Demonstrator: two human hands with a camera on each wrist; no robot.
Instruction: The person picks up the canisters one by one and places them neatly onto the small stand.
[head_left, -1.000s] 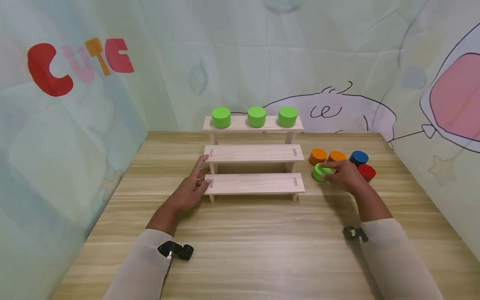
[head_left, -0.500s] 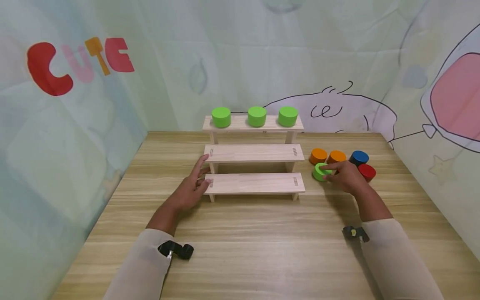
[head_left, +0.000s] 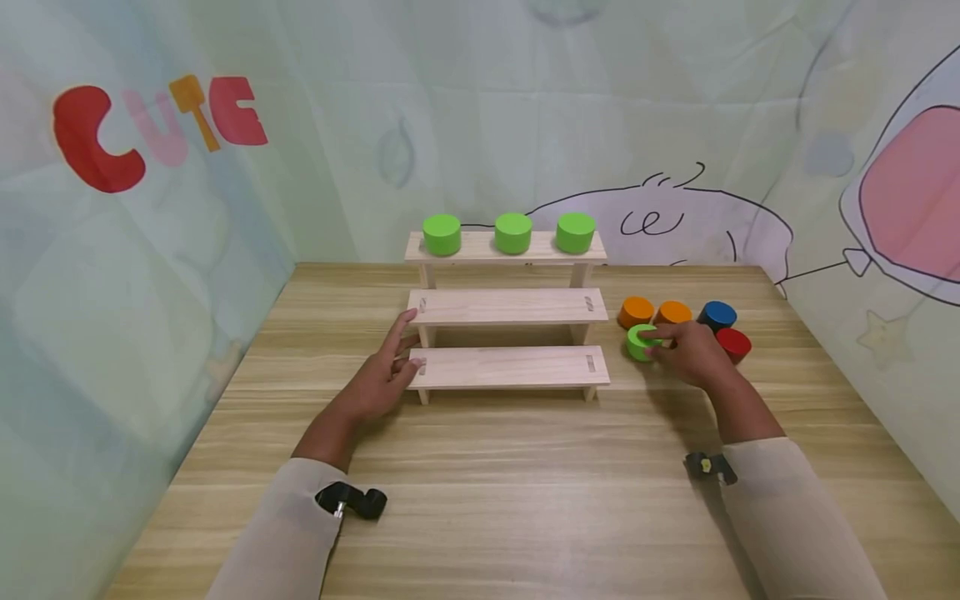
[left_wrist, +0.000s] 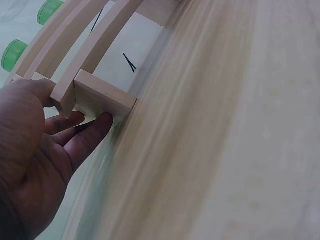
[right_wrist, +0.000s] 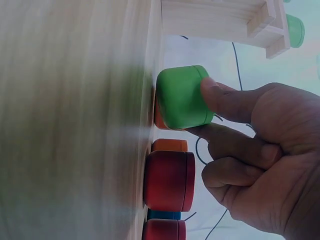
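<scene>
A three-tier wooden display stand stands mid-table, with three green tins in a row on its top shelf. My left hand grips the stand's left end. In the left wrist view its thumb lies over a shelf end while fingertips press the side leg. To the right of the stand, my right hand pinches a small round green tin by its lid end, between thumb and fingers. The right wrist view shows this tin close to the tabletop, slightly tilted, partly covering an orange tin.
Beside and behind the right hand are two orange tins, a blue tin and a red tin. Another red tin shows in the right wrist view, hidden by the hand from above. A printed cloth hangs around the table.
</scene>
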